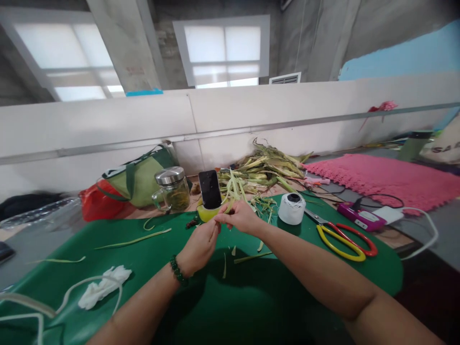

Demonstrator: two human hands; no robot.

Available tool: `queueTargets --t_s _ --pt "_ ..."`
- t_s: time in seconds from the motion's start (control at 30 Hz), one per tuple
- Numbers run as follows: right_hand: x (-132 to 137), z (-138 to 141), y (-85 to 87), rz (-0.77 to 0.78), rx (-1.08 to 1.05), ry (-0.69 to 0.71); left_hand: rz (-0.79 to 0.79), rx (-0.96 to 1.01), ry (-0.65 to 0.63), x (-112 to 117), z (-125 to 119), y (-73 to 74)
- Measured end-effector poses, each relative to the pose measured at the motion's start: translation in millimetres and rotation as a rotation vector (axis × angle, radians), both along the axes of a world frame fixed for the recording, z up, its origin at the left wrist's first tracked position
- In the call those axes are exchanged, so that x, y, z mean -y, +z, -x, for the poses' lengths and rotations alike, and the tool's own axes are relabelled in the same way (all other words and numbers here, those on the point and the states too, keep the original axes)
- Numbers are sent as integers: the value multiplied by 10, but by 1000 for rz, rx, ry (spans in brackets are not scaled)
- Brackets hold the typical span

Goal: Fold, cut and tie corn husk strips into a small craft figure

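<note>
My left hand (201, 243), with a green bead bracelet (177, 270) at the wrist, is closed with its fingertips against those of the other hand. My right hand (243, 219) pinches pale green plant strips (235, 186), whose loose ends fan upward past the fingers. What lies between the left fingertips is mostly hidden; it appears to be the lower end of the same strips. Right behind the hands, a phone (210, 189) leans upright in a yellow holder (206, 213). Loose strips (134, 239) and small scraps lie around on the green mat (154, 268).
Scissors (345, 239) with red and yellow handles and a white thread spool (291, 209) lie to the right. At the back are a plant stalk pile (269, 165), a glass jar (174, 191) and a green bag (143, 179). Crumpled tissue (105, 287) and white cables (68, 297) lie left.
</note>
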State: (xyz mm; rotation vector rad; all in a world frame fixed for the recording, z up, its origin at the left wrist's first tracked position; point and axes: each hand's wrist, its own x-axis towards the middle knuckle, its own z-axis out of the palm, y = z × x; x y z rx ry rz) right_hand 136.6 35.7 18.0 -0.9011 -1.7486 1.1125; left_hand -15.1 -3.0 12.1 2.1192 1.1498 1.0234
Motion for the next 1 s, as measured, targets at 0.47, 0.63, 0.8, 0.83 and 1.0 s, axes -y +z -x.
queueTargets --t_s 0.47,0.63,0.8,0.83,1.0 --pt "-34 -456 415 -150 113 -48 599 975 -64 -216 99 125" --pt "264 -655 687 -390 705 -113 651 965 -86 -236 136 105" --pt "426 -860 479 -229 1313 -155 616 891 -128 -192 155 147" --pt "446 -900 393 -176 1381 -164 612 874 -137 -187 156 151" --pt "493 -1036 49 -80 1410 -201 607 789 -181 -171 139 124"
